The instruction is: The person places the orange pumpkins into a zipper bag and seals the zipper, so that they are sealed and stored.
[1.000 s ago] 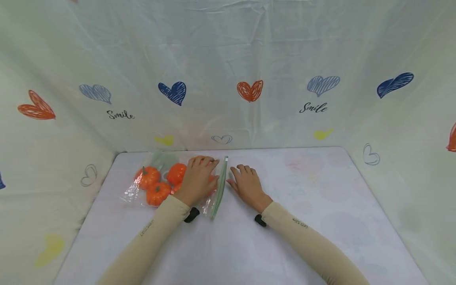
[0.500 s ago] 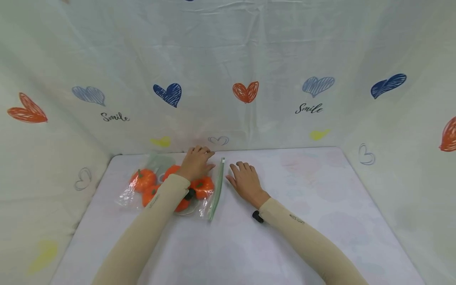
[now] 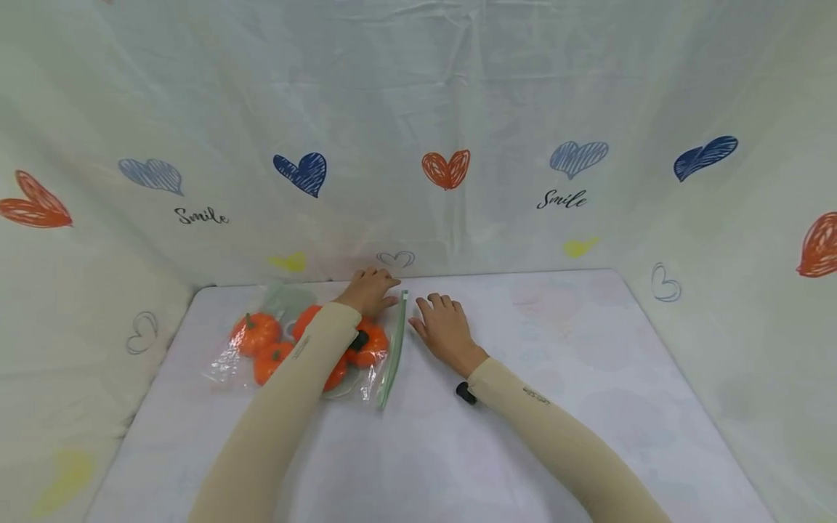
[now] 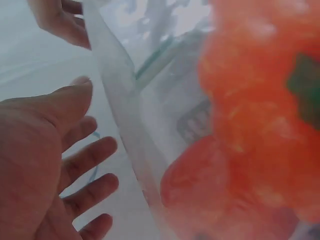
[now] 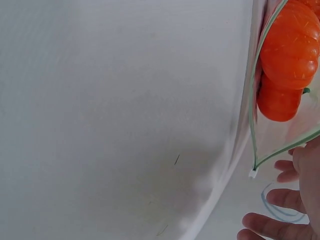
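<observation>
On the table lies a clear zip bag [image 3: 218,367] holding several small orange pumpkins [image 3: 256,334] with green stems. Its green zip strip [image 3: 394,356] runs along the bag's right end; the right wrist view shows its two edges parted, with a white slider [image 5: 253,173] at one end. My left hand [image 3: 370,293] hovers by the bag's far edge, its forearm across the bag. In the left wrist view that hand [image 4: 60,155] has loosely spread fingers, apart from the plastic. My right hand [image 3: 447,330] is just right of the zip, fingers relaxed, gripping nothing.
A pale cloth wall [image 3: 458,218] printed with hearts rises behind the table's far edge, with more cloth at both sides. The light table [image 3: 556,378] extends right of and in front of the hands. My left sleeve [image 3: 281,407] hides part of the bag.
My left hand has moved from over the pumpkins to the bag's far edge, then slightly right. My right hand stays beside the zip. The head view has shifted a little.
</observation>
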Demonstrator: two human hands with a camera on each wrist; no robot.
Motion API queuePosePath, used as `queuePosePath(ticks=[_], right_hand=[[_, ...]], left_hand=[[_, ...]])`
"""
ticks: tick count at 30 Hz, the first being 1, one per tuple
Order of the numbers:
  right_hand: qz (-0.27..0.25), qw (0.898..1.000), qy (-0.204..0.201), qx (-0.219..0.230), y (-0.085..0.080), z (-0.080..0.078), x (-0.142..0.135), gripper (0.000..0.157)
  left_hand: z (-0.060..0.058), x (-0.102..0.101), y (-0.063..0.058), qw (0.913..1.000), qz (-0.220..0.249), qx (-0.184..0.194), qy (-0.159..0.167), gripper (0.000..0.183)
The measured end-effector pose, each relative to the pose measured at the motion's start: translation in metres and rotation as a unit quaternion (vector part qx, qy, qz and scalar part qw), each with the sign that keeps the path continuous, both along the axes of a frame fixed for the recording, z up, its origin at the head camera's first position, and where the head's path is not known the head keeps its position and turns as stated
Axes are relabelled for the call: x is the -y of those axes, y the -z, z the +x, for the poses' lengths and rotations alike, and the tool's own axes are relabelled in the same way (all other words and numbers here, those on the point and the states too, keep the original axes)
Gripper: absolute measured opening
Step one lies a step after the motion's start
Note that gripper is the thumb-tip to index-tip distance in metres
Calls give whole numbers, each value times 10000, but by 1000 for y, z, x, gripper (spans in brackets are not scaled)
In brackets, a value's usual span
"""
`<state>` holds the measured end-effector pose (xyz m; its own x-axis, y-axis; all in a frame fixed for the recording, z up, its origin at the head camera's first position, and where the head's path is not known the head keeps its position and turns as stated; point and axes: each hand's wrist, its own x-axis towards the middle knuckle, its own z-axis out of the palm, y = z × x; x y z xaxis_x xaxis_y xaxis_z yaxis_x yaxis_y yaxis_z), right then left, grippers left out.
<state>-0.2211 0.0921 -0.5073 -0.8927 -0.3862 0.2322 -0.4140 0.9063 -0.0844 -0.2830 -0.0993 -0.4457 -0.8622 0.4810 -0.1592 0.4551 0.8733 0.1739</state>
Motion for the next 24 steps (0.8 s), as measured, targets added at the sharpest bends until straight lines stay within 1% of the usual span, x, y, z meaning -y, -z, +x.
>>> queuePosePath(ticks=[4,9,14,16,19,22,24], right_hand=[[10,10000,25,-50,0,0,0,46],[10,9999,-34,-118,1,0,-2,45],[44,9999,-5,-116,2,0,-4,45],[59,10000,24,-74,2,-1,-3,45],[74,10000,51,12,2,-1,-3,45],[64,9999,67,69,2,0,-3,45],[23,9999,83,79,1,0,-3,45]], left_hand=[[-9,-6,3,9995,-99,296,-89,47],[-18,-11,9,9987,-295,418,33,46],[-16,-13,7,9985,-247,481,120,43],[-14,-14,5,9986,-264,436,147,43],[-15,-15,7,9991,-237,295,179,41],[-16,-15,10,9993,-151,-90,316,33],[-17,-15,12,9979,-87,-440,466,24]])
